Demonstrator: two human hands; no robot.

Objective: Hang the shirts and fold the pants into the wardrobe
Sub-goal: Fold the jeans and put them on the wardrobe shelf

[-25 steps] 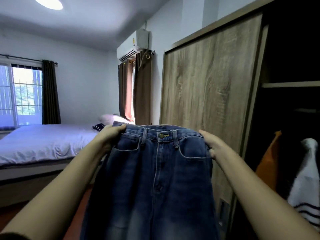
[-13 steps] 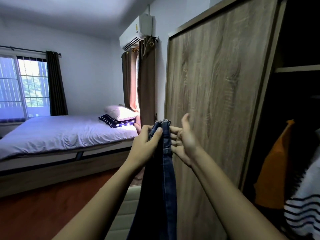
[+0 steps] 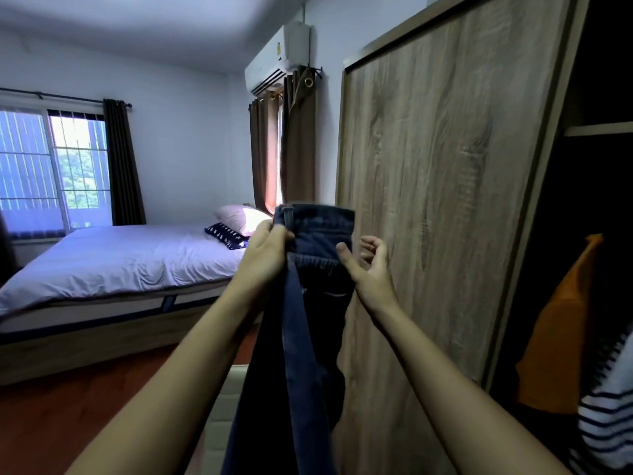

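The room under inspection is a white-walled bedroom in dim light. At far left a barred window (image 3: 51,166) is letting in daylight, and a dark curtain (image 3: 123,162) is hanging at its right edge. A bed (image 3: 120,265) under a pale cover is occupying the left half of the scene. A white pillow (image 3: 236,216) and a dark patterned cushion (image 3: 224,233) are lying together at its far right end. A red-brown floor (image 3: 68,406) is showing at near left. An air conditioner (image 3: 277,60) is sitting high on the far wall, above brown curtains (image 3: 291,149).

At centre, the jeans (image 3: 308,320) are hanging in the air just in front of the wardrobe (image 3: 438,200). They are doubled lengthways, with the waistband uppermost and the legs dropping out of the bottom of the view. The left hand (image 3: 265,255) is gripping their left edge just below the waistband, its fingers curling tight on the denim. The right hand (image 3: 371,269) is sitting at the jeans' right edge. Its thumb (image 3: 343,255) is touching the cloth, while its fingers (image 3: 375,243) are curling loosely, apart from one another and closing on nothing.

The wardrobe's wood-grain door is standing shut behind the hands. Further right its dark compartment is standing open under a shelf (image 3: 597,128). An orange garment (image 3: 555,330) and a striped garment (image 3: 606,423) are hanging there side by side.
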